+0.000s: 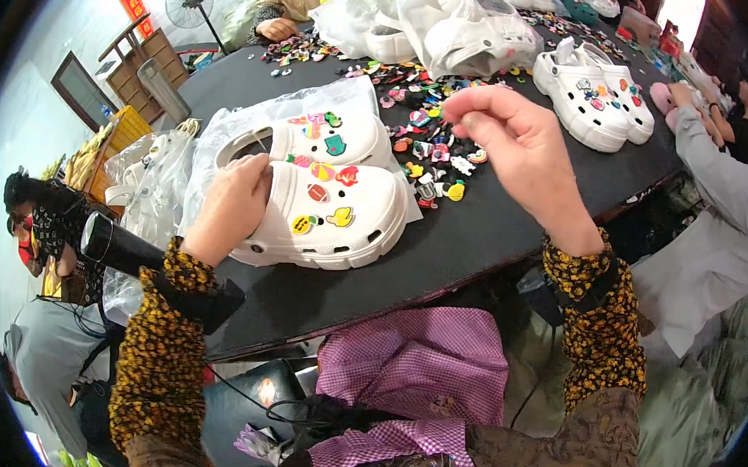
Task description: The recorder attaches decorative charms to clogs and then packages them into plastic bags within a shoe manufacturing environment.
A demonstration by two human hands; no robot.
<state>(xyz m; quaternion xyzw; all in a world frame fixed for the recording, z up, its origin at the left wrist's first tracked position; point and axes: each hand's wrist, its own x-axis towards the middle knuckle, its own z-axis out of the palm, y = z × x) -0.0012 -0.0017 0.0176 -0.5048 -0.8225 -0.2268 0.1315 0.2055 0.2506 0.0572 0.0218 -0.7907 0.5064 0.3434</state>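
Observation:
My left hand (230,202) is closed on the heel end of a white clog (331,246) on the black table, its thumb over the shoe's opening. Colourful shoe charms, among them a football charm (317,193) and a yellow one (340,217), dot its upper. Just behind it rests a second white clog (359,137), also with charms, on a clear plastic bag (216,136). My right hand (519,148) is raised over a spread of loose charms (436,151), thumb and fingers pinched together. Whatever the pinch may hold is too small to make out.
A charm-covered pair of white clogs (593,97) stands at the right. Bagged white clogs (457,31) lie at the back, and another plastic bag (148,174) is on the left. People sit across the table and at the right; others are at the far left.

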